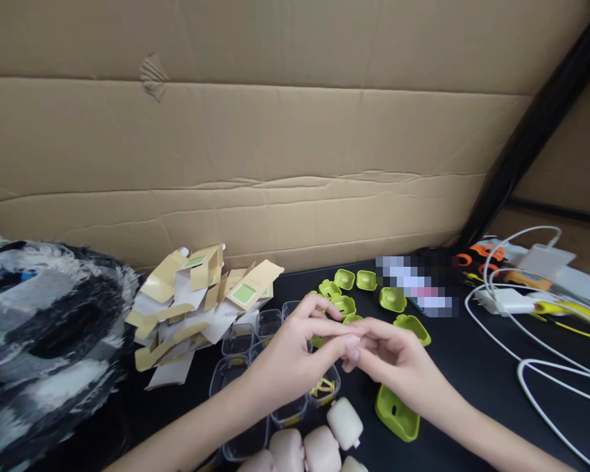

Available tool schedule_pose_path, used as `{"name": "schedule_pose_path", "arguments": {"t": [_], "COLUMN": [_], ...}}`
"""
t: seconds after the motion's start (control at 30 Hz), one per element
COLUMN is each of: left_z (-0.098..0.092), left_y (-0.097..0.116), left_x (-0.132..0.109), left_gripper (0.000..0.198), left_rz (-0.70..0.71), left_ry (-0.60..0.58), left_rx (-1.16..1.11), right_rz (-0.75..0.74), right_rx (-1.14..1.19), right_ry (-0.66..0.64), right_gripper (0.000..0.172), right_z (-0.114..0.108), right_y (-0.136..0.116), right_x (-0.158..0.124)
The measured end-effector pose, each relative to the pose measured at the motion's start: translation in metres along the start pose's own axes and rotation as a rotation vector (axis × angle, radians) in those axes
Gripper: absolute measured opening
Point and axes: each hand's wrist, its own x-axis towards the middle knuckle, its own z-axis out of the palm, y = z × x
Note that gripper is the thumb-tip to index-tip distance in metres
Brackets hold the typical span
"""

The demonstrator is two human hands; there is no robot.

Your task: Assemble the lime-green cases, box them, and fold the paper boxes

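My left hand [288, 357] and my right hand [398, 360] meet fingertip to fingertip above a black table [472, 380]. Both are curled in a pinch at the meeting point; what they hold there is too small to make out. Beneath them stand several clear plastic trays [255, 328], one holding a thin yellow piece [323, 387]. Several lime-green plastic shells [393, 298] lie scattered behind the hands, and one larger green shell [397, 413] lies under my right wrist. Cream rounded shells [319, 442] sit at the near edge.
A heap of flat tan and white cardboard packaging [196, 301] lies to the left, beside a black and white furry garment [44, 341]. White cables and chargers [521, 301] lie at the right. A cardboard wall [275, 144] stands behind the table.
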Motion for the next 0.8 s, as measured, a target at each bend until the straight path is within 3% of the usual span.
{"name": "schedule_pose_path", "arguments": {"t": [0.13,0.33,0.53,0.67,0.8], "left_z": [-0.002,0.001,-0.001,-0.001,0.001], "left_y": [-0.001,-0.003,0.005,0.003,-0.001], "left_x": [0.001,-0.001,0.0,0.003,0.005], "left_gripper": [0.019,0.02,0.015,0.021,0.029], "left_rz": [0.034,0.135,-0.086,-0.264,-0.318], "left_ry": [-0.024,0.061,-0.04,-0.059,-0.055], "left_rx": [0.0,0.055,-0.025,-0.348,-0.567], "right_rz": [-0.075,-0.194,-0.299,-0.356,-0.44], "right_rx": [-0.102,-0.233,-0.382,-0.436,-0.447], "right_ry": [0.042,0.088,0.068,0.092,0.057], "right_gripper": [0.014,0.009,0.006,0.011,0.012], "right_z": [-0.003,-0.002,-0.008,-0.015,-0.017], "right_y": [-0.005,-0.005,-0.004,-0.006,-0.011], "right_x": [-0.002,-0.004,-0.006,-0.005,-0.004]}}
